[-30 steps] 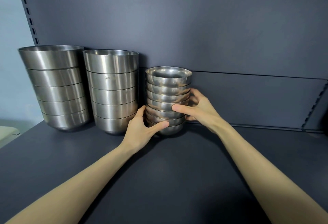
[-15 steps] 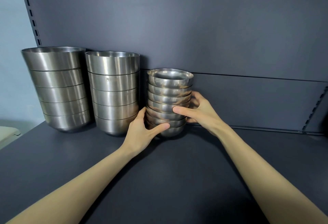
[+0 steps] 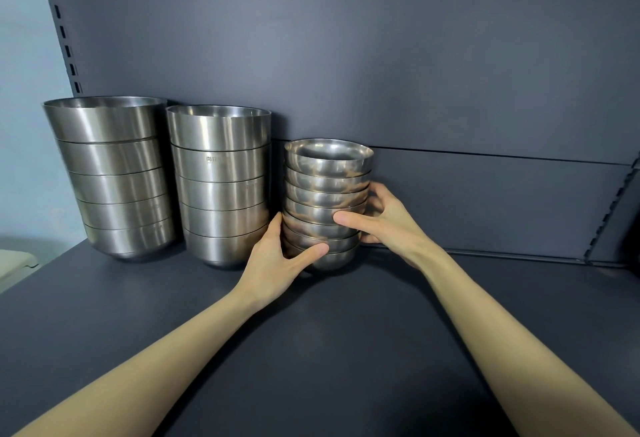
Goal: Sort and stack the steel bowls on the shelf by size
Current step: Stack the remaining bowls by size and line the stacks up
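Three stacks of steel bowls stand on the dark shelf (image 3: 311, 350) against its back panel. The large-bowl stack (image 3: 110, 177) is at the far left, the medium-bowl stack (image 3: 221, 187) beside it, and the small-bowl stack (image 3: 327, 180) to the right of that. My left hand (image 3: 277, 263) grips the small stack low on its left side, thumb across the front. My right hand (image 3: 384, 222) holds its right side at mid height, thumb on the front. The small stack rests on the shelf, nearly touching the medium stack.
A slotted upright (image 3: 60, 28) runs up the left edge of the back panel, another upright (image 3: 613, 208) at the right. A pale object (image 3: 14, 263) lies beyond the shelf's left edge. Bare shelf surface stretches to the right of the small stack.
Both hands keep the same hold on the small stack. The stack and hands have barely moved; only the view has shifted slightly.
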{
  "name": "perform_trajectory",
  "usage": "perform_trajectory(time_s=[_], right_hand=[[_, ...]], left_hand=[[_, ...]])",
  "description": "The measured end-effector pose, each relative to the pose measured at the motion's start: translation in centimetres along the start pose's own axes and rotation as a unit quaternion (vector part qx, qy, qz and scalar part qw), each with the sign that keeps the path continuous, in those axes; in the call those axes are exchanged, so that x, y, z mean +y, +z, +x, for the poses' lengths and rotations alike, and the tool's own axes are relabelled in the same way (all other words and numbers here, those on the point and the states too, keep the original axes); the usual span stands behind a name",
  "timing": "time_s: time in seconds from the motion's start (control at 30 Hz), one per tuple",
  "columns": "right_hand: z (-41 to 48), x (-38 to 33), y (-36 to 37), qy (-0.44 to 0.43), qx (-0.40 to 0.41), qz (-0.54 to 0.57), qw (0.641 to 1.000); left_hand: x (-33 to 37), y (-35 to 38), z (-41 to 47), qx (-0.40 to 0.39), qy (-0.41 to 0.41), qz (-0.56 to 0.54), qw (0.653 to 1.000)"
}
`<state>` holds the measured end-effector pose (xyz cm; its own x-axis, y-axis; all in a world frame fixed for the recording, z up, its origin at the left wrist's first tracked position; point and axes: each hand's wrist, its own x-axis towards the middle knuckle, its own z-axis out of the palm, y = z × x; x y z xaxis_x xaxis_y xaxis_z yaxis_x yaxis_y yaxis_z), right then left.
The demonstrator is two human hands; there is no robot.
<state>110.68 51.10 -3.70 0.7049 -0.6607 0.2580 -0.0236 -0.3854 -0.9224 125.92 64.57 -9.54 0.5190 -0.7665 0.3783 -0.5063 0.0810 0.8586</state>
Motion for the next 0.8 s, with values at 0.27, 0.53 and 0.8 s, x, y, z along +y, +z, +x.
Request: perform_trajectory(time_s=[0.27,0.53,0.8], right_hand=[[-0.3,-0.6,-0.1,0.014,-0.01,-0.005,1.0],[-1.9,-2.0,-0.6,0.02,0.015,-0.061,0.998],[-6.5,-5.1,-4.4,0.002,0.101,-0.231,0.968]], left_hand=[[0.6,-0.2,-0.2,-0.005,-0.006,0.021,1.0],[2.0,-1.3,-1.8,-0.018,0.001,0.085,0.996],[6.7,-2.9,-4.1,0.013,0.124,0.283,0.951]])
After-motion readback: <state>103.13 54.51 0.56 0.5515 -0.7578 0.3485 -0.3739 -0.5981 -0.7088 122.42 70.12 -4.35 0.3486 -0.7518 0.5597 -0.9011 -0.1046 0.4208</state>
